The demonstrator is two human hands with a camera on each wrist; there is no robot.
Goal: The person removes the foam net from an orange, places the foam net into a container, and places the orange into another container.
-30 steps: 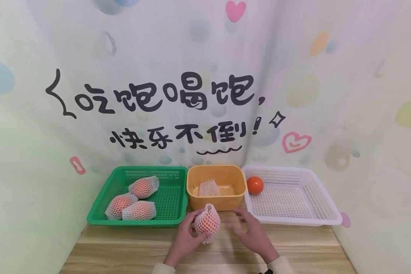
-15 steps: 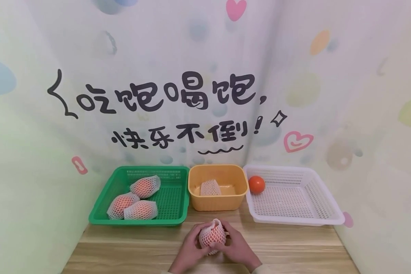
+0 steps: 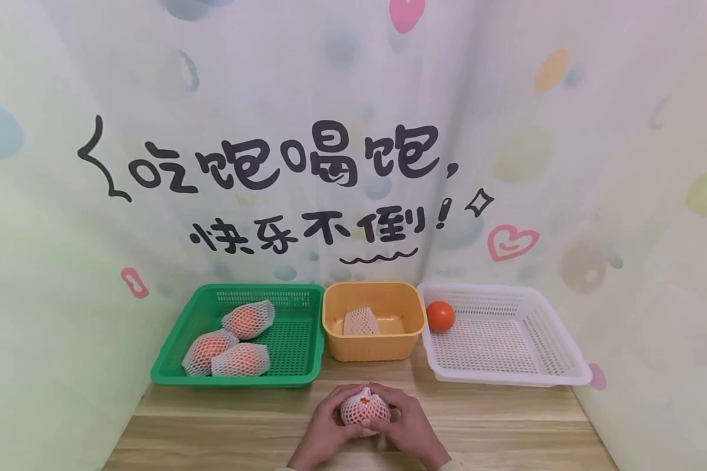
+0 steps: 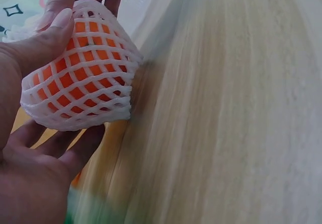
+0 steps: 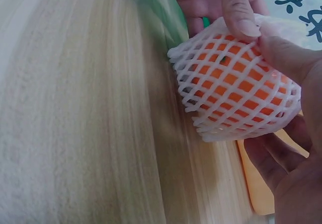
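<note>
A tomato in a white foam net [image 3: 365, 413] is held between both hands, just above the wooden table. My left hand [image 3: 325, 428] grips it from the left, thumb on the near side and fingers curled round the far side. From the other side my right hand [image 3: 411, 428] grips it the same way. The thumbs almost meet in both wrist views. Orange-red skin shows through the mesh [image 4: 83, 75] in the left wrist view, and the net's loose edge [image 5: 188, 93] spreads out past the fruit in the right wrist view.
Behind the hands stands a yellow bin [image 3: 374, 347] with an empty foam net [image 3: 361, 322] inside. To its left, a green basket [image 3: 297, 379] holds three netted fruits [image 3: 241, 360]. A white basket [image 3: 507, 378] on the right holds one bare tomato [image 3: 440, 316].
My right hand has come in from the right and now grips the netted tomato too. Both hands have drawn it toward me, and the net's top has folded lower over the fruit.
</note>
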